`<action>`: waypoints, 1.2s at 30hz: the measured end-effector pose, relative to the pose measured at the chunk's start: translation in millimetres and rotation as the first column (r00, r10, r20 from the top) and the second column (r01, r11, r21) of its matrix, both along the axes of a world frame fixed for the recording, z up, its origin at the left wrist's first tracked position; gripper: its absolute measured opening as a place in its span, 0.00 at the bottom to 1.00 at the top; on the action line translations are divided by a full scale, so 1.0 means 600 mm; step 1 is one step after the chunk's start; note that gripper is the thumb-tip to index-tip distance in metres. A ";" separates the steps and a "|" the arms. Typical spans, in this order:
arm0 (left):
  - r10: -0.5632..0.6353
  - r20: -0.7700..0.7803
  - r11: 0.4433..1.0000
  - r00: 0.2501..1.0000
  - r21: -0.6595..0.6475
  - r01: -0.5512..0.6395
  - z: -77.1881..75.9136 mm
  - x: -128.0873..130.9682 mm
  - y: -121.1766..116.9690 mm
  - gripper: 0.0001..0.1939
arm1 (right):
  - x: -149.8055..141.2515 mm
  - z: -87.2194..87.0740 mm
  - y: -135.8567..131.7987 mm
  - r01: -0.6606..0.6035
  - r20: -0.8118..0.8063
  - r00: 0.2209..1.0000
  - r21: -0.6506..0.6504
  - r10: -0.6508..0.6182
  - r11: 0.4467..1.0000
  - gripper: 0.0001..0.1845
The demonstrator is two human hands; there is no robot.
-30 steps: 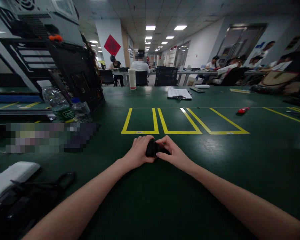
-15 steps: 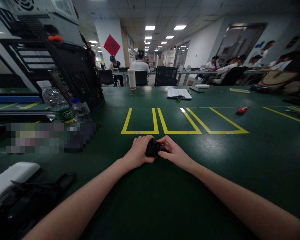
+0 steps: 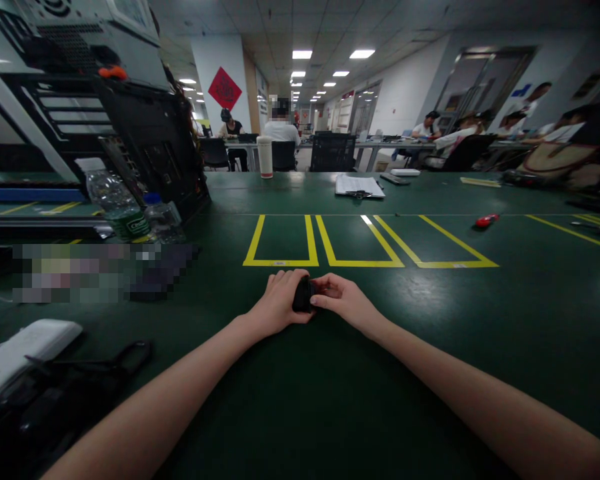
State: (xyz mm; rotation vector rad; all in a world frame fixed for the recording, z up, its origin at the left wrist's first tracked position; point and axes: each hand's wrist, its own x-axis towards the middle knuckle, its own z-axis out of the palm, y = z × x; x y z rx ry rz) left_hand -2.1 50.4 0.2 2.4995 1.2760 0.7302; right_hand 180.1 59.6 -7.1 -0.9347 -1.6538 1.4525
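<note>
White cup (image 3: 265,158) left of clipboard (image 3: 359,186); red object (image 3: 487,221) farther right.

On the counter (image 3: 300,413), the clipboard (image 3: 375,189) lies near the far edge. The cup (image 3: 265,160) stands left of the clipboard, and a flat device (image 3: 394,179) lies just right of it. Strips of tape (image 3: 365,264) lie before the clipboard; nearer still, the part (image 3: 301,297) sits between the left hand (image 3: 281,300) and the right hand (image 3: 347,300), both touching it. Well left of the clipboard, two bottles (image 3: 121,212) stand beside the chassis (image 3: 155,150). Behind the clipboard, beyond the counter, stands a chair (image 3: 333,153).
</note>
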 end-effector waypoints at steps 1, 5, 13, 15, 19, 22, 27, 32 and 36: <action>0.001 0.003 1.000 1.000 -0.003 -0.001 0.001 0.000 -0.001 0.30 | 0.000 -0.001 0.001 -0.003 0.005 1.000 -0.014 0.003 1.000 0.14; 0.005 -0.006 1.000 1.000 0.010 -0.005 0.003 0.001 -0.004 0.29 | 0.001 0.002 0.001 -0.023 0.017 1.000 -0.008 0.023 1.000 0.11; -0.009 0.003 1.000 1.000 0.012 0.009 0.001 -0.001 -0.002 0.30 | 0.005 0.014 -0.010 -0.079 0.078 0.994 0.109 0.070 0.991 0.17; -0.010 0.001 1.000 1.000 0.014 0.010 0.001 -0.001 -0.001 0.31 | 0.006 0.014 -0.012 -0.084 0.075 0.994 0.118 0.075 0.990 0.17; -0.009 -0.001 1.000 1.000 0.027 0.009 0.003 0.000 -0.002 0.30 | 0.002 0.011 -0.013 -0.047 0.017 0.999 0.123 0.046 0.991 0.11; -0.003 -0.010 1.000 1.000 0.020 0.003 0.006 0.000 -0.003 0.29 | -0.002 0.007 -0.012 -0.026 0.013 1.000 0.117 0.025 0.993 0.12; -0.005 -0.034 1.000 0.999 0.020 0.006 0.008 0.001 -0.005 0.30 | -0.001 0.003 -0.013 -0.034 0.052 0.998 0.122 0.028 0.992 0.12; 0.011 -0.053 0.999 0.999 0.043 -0.009 0.002 0.001 -0.003 0.30 | 0.003 0.009 -0.019 -0.057 0.104 0.994 0.184 0.038 0.981 0.14; 0.003 -0.042 0.998 0.999 0.060 0.000 0.001 0.001 -0.002 0.29 | 0.000 0.007 -0.017 -0.033 0.044 0.999 0.156 0.027 0.987 0.09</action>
